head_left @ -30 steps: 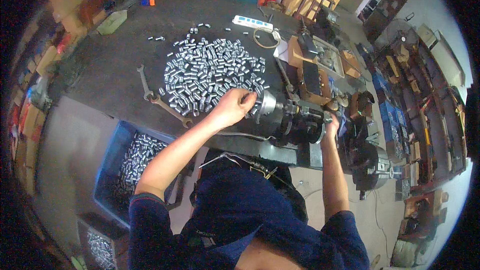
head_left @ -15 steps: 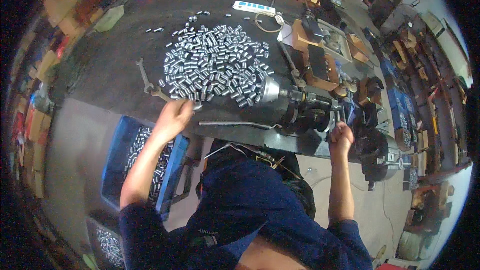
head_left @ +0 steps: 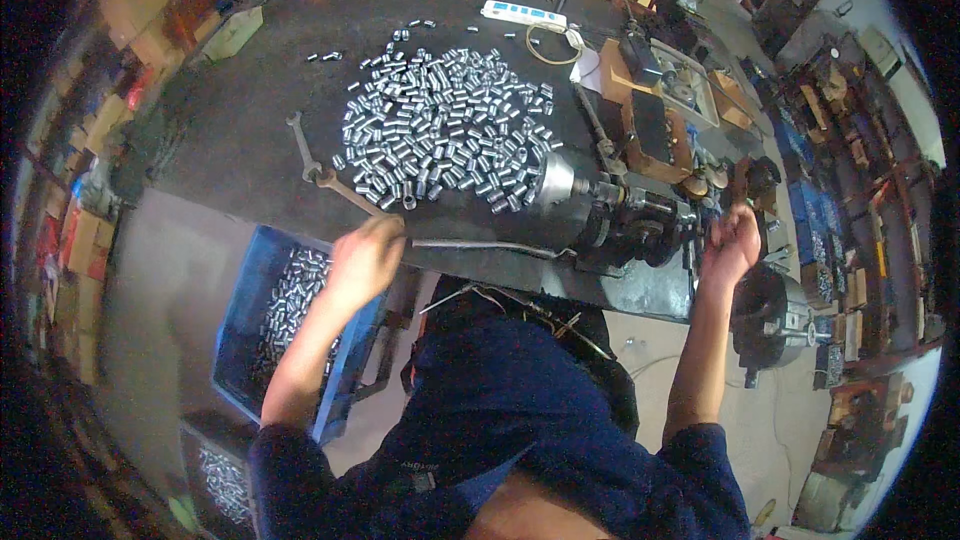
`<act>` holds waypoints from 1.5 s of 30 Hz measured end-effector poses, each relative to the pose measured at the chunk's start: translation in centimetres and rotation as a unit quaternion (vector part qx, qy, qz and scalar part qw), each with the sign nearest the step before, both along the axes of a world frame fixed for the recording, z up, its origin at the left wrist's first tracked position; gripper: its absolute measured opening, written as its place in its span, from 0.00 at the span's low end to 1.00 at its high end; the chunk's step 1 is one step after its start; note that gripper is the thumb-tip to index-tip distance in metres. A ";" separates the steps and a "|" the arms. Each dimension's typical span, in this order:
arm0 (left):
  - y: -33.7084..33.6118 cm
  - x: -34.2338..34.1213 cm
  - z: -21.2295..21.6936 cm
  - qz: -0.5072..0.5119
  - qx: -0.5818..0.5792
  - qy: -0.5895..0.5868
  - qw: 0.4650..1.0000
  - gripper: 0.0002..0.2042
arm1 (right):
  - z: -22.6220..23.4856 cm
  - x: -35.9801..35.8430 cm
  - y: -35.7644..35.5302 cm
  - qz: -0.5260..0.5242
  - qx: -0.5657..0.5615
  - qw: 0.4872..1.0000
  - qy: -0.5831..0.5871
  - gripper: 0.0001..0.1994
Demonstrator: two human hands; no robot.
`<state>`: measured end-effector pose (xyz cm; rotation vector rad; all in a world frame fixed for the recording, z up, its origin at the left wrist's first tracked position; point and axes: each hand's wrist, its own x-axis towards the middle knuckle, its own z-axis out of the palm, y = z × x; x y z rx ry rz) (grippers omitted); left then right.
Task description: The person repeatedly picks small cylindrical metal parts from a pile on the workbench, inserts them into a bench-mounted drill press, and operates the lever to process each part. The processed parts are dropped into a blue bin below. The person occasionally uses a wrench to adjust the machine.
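Head view, short shiny metal cylinders (head_left: 437, 130), heaped

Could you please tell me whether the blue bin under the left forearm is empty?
Not empty: many small metal cylinders lie inside the blue bin. The left forearm hides part of it; how full, I cannot tell.

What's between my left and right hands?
In the head view: a thin metal rod nearer the left hand, then the dark machine nearer the right hand.
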<state>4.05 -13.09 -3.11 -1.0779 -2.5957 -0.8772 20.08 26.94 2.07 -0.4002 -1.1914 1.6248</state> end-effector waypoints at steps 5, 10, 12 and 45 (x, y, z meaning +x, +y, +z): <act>10.5 -0.7 -0.2 -0.098 -0.148 0.046 0.983 0.09 | -4.6 5.2 -0.5 0.092 -0.015 0.995 -0.034 0.13; 14.2 -2.6 -2.9 -0.172 -0.203 0.099 0.959 0.08 | -9.6 4.0 0.2 0.038 -0.148 0.983 -0.104 0.08; 13.4 -2.6 -2.1 -0.149 -0.143 0.075 0.976 0.09 | -9.7 3.2 0.3 0.054 -0.152 0.983 -0.083 0.07; 14.1 -1.5 3.9 -0.077 0.190 -0.153 0.967 0.16 | -3.6 -5.3 5.7 0.069 -0.073 0.992 -0.071 0.07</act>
